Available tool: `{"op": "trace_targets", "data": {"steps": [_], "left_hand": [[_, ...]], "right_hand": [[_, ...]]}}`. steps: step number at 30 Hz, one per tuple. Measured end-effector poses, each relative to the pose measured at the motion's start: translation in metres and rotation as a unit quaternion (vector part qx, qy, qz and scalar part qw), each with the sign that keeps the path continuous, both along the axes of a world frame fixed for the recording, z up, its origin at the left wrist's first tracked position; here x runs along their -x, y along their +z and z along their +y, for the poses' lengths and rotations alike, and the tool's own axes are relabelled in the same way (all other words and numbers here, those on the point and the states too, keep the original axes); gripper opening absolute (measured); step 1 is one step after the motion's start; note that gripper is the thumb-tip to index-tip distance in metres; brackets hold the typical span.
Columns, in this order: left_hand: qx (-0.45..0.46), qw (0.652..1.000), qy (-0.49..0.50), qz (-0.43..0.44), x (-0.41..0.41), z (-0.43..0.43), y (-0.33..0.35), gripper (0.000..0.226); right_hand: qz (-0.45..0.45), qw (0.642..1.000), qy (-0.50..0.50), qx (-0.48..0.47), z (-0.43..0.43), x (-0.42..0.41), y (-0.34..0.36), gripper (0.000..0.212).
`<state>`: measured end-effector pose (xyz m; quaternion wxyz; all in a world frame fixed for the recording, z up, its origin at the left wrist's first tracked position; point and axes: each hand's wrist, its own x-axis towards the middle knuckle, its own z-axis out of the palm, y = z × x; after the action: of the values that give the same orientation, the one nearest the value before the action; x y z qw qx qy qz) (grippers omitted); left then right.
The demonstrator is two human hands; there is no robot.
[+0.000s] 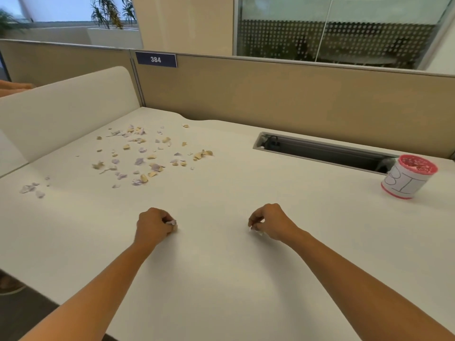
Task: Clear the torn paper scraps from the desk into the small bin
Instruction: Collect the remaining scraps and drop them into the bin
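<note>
From my end I see both hands low over the white desk (221, 279), well apart from each other, knuckles up. My left hand (154, 223) has its fingers curled and pinches a small crumpled bit of pale paper (172, 223) at the fingertips. My right hand (269, 222) is curled the same way and grips another white scrap (256, 231) that pokes out below the fingers, close to the desk surface. Most of the torn paper scraps (142, 153), yellow and lilac, lie scattered across the far left part of the desk. A smaller cluster (32, 189) sits apart near the left edge. The small bin (408, 177), a white tub with red rims and hand-drawn letters on its side, stands upright at the far right. It is well away from both hands and from the scattered scraps, and reddish bits show inside it. Just behind the bin runs an open cable slot (320, 151), and on the tan divider (270, 94) behind it is a blue tag (155, 59) reading 384
</note>
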<state>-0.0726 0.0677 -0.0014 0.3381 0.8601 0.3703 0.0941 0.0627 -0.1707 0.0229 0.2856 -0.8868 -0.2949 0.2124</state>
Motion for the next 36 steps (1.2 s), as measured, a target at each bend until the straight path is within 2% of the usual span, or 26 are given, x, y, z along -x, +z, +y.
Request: {"op": "trace_targets", "data": {"steps": [3,6,15,21,26,32,36], "left_hand": [[0.037,0.997,0.069,-0.009,0.016,0.006,-0.001,0.007],[0.091,0.985,0.144,-0.029,0.022,0.007,0.000,0.030],[0.076,0.968,0.241,-0.001,0.023,0.004,-0.002,0.067],[0.085,0.954,0.287,0.032,0.020,-0.001,0.003,0.045],[0.056,0.952,0.298,0.043,0.012,-0.007,0.004,0.037],[0.023,0.962,0.259,0.079,-0.011,-0.019,0.009,0.027],[-0.050,0.966,0.220,0.129,-0.022,-0.025,0.011,0.020]], "right_hand": [[0.015,1.000,-0.008,0.003,-0.014,-0.005,-0.004,0.020],[0.018,1.000,-0.003,-0.004,-0.026,-0.007,-0.009,0.021],[0.022,1.000,0.007,-0.016,-0.052,-0.017,-0.016,0.021],[0.030,0.999,0.007,-0.031,-0.064,-0.022,-0.017,0.020],[0.039,0.999,0.013,-0.034,-0.072,-0.025,-0.018,0.020],[0.041,0.998,0.013,-0.037,-0.081,-0.028,-0.017,0.021],[0.048,0.998,0.018,-0.040,-0.086,-0.031,-0.018,0.021]]}}
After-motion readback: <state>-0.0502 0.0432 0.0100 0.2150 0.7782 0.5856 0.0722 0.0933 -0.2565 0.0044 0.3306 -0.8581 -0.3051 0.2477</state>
